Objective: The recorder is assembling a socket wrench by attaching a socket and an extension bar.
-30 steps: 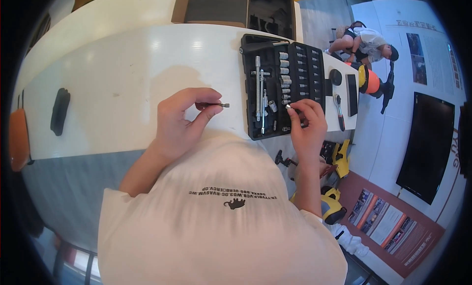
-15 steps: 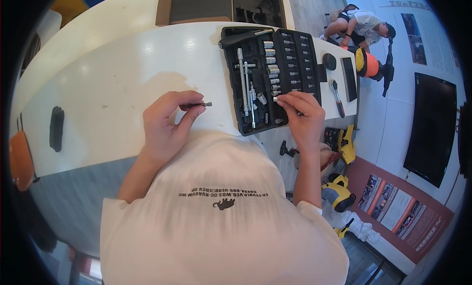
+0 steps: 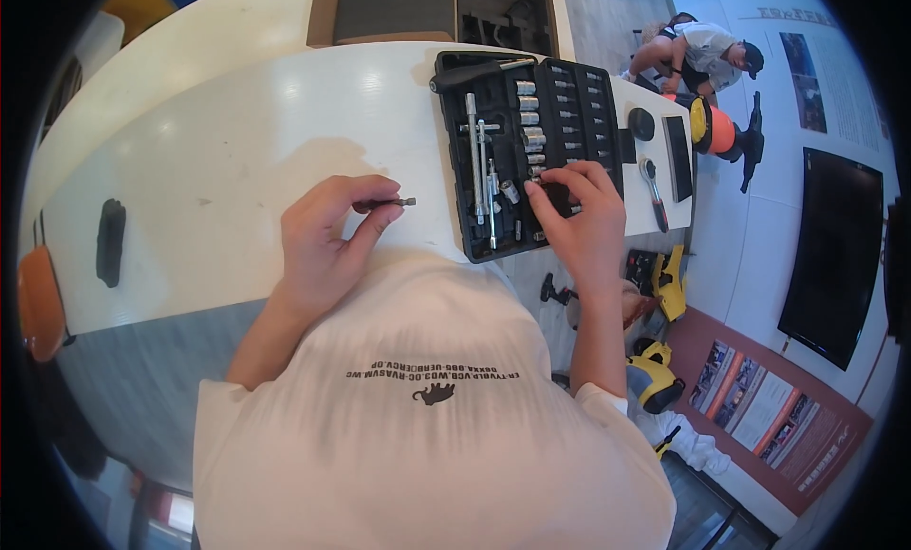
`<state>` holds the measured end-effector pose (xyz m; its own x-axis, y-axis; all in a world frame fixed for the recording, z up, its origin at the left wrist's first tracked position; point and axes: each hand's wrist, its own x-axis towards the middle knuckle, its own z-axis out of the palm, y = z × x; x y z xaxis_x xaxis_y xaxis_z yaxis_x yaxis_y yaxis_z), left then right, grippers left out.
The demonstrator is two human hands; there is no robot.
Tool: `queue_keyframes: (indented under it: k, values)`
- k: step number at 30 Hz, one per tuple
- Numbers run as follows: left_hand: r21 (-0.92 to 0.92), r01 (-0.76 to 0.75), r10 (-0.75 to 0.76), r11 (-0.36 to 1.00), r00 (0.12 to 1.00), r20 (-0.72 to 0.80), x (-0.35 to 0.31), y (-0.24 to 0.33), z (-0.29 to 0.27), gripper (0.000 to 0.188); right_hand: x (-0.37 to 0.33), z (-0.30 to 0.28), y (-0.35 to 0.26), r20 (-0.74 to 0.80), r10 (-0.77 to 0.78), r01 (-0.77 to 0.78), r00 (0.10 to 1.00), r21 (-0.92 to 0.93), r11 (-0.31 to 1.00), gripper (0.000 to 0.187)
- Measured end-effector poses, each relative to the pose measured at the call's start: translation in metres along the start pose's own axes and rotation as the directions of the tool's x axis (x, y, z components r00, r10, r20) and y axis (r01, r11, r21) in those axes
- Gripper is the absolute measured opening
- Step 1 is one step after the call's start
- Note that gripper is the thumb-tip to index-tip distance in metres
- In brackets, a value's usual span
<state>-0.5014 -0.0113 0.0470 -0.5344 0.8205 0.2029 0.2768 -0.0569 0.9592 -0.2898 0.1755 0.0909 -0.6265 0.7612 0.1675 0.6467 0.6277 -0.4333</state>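
Observation:
My left hand (image 3: 327, 223) pinches a small metal driver bit (image 3: 406, 202) between thumb and fingers above the white table; its hex end points right. My right hand (image 3: 584, 218) is over the open black socket case (image 3: 484, 239), with thumb and forefinger closing around a small silver socket (image 3: 535, 171) low in the socket row. Those fingertips partly hide the socket. Larger sockets (image 3: 528, 104) line the row above it. Extension bars (image 3: 473, 156) and a dark-handled driver (image 3: 474, 74) lie in the case's left half; bits (image 3: 567, 99) stand in the right half.
Right of the case lie a ratchet (image 3: 653, 191), a round black object (image 3: 641, 124) and a flat black device (image 3: 678, 159). An open cardboard box (image 3: 323, 18) stands beyond. A black pouch-like object (image 3: 110, 243) rests far left. A person (image 3: 707, 52) sits at the upper right.
My right hand has shifted slightly up along the socket row, and its thumb and forefinger have spread a little. My left hand still pinches the bit. The view has shifted slightly.

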Motion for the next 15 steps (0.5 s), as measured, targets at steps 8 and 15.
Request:
queue_keyframes:
  k: [8, 15]
  values:
    - [-0.003, -0.017, 0.017, 1.000, 1.000, -0.024, -0.001, -0.001, -0.001, 0.021, 0.010, -0.003, 0.002, 0.132, 0.093, -0.102, 0.987, 0.066, 0.993, 0.016]
    - [-0.032, -0.038, 0.037, 0.999, 0.999, -0.029, -0.001, -0.002, -0.002, 0.021, 0.011, -0.001, 0.027, 0.197, 0.071, -0.142, 0.978, 0.374, 0.917, 0.010]
